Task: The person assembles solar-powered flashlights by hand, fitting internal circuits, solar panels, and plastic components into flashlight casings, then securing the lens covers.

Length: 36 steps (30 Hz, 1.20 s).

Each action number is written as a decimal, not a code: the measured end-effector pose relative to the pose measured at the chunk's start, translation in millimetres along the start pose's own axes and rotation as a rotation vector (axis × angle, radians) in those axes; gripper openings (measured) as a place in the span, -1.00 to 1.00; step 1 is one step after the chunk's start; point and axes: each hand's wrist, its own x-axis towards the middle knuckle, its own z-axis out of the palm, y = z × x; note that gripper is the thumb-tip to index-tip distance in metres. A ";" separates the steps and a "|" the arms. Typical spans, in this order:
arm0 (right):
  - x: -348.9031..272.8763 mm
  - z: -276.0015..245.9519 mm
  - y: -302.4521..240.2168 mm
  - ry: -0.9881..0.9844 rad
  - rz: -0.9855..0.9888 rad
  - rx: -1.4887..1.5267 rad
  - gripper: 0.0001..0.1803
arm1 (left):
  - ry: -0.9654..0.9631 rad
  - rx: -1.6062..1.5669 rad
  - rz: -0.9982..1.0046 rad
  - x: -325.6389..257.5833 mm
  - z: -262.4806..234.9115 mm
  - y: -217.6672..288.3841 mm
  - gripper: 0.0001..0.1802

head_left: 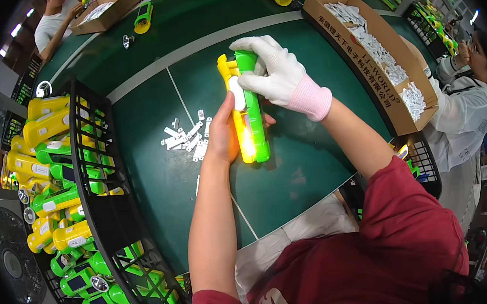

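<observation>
Upright over the table, a yellow and green flashlight housing (256, 125) is held between both hands. I cannot tell whether its yellow and green sides are one body or two halves. My bare left hand (222, 135) is closed around its lower middle, fingertips showing past the green side. A white strip lies on the yellow side near my left thumb. My right hand (280, 72), in a white glove with a pink cuff, grips the green upper end. Left of my left hand, several small white plastic pieces (180, 139) lie scattered on the green tabletop (299, 187).
A black crate (89, 209) full of yellow and green flashlights (50, 125) stands at left. On the right lies a long cardboard box (363, 66) of white pieces. Beyond are more flashlights (143, 18) and a small reflector (128, 41). Co-workers (454, 116) sit right and far left.
</observation>
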 end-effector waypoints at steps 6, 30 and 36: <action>-4.9 33.5 11.2 0.415 -0.325 -0.055 -0.54 | 0.263 -0.029 0.061 -0.1 26.5 0.4 -0.44; -19.8 30.9 13.9 0.363 -0.286 0.056 -0.67 | 0.299 0.015 0.154 4.4 19.8 -2.6 -0.51; -27.9 29.5 6.5 0.370 -0.288 0.015 -0.60 | 0.239 0.040 0.192 2.5 24.9 0.4 -0.51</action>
